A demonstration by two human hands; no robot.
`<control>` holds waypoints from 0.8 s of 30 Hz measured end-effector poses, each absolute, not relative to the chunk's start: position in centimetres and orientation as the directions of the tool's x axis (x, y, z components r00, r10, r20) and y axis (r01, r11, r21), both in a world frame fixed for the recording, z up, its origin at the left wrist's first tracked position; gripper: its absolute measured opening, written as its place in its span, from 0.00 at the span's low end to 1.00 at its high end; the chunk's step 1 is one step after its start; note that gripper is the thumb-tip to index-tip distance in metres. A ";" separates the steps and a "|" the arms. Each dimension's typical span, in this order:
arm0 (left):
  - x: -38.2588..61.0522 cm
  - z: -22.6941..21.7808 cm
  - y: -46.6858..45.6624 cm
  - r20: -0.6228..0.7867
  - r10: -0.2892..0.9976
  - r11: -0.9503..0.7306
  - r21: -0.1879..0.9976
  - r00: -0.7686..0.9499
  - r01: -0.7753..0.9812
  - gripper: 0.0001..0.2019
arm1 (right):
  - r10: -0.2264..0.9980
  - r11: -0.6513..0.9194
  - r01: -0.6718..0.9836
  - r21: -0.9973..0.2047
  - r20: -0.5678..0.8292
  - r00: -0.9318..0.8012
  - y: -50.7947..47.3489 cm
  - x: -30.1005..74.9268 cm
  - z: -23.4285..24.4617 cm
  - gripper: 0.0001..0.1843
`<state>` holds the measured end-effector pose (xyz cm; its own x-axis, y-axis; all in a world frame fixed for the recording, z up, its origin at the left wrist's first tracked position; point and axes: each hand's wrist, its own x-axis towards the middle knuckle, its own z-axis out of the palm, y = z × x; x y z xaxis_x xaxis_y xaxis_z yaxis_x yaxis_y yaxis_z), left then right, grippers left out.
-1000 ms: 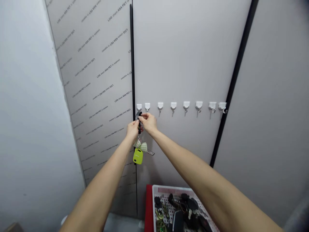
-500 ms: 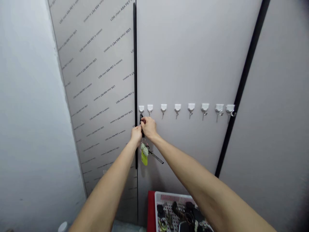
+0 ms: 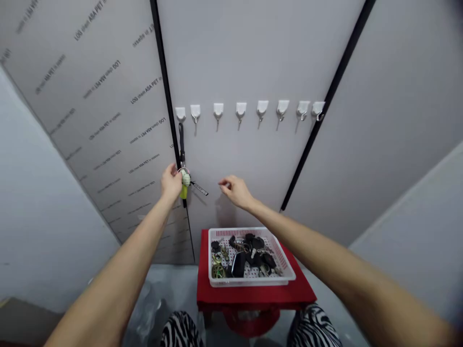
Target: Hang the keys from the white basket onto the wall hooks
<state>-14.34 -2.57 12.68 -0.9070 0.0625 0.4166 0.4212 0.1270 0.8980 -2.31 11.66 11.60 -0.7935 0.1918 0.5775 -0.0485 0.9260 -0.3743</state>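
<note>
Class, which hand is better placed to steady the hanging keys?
The left hand. It is right beside the hanging keys, while the right hand is further away from them and holds nothing.

A row of eight hooks (image 3: 249,110) runs across the wall panel (image 3: 231,58), and a bunch of keys (image 3: 184,178) hangs below the leftmost hook. The left hand (image 3: 170,182) is just beside that bunch, with the right hand (image 3: 236,190) well to its right. Beneath both hands, a basket (image 3: 249,231) sits on a small table (image 3: 253,294), with more keys (image 3: 249,253) inside it. The person's legs (image 3: 180,330) are on either side of the table, at the near edge.
</note>
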 end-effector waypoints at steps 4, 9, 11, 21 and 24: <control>-15.2 15.4 -2.1 0.533 -0.015 0.182 0.833 -0.846 0.522 0.19 | 0.248 0.897 0.001 -0.442 0.501 -0.829 12.5 0.1 9.5 0.09; -15.0 19.9 -0.5 0.772 -0.010 0.247 0.618 -0.636 0.746 0.19 | 0.279 0.858 0.016 -0.514 0.438 -0.855 13.0 2.2 8.5 0.10; -14.8 20.8 0.3 0.793 0.030 0.275 0.579 -0.609 0.767 0.19 | 0.295 0.845 0.033 -0.534 0.413 -0.862 13.3 3.1 8.2 0.10; -15.6 21.7 0.1 0.772 0.065 0.334 0.580 -0.632 0.743 0.20 | 0.182 0.921 0.113 -0.372 0.157 -0.971 13.6 4.7 3.7 0.13; -12.4 17.2 -0.4 0.782 0.052 0.261 0.590 -0.622 0.764 0.20 | 0.092 0.957 0.067 -0.283 0.074 -0.993 13.0 5.3 2.4 0.14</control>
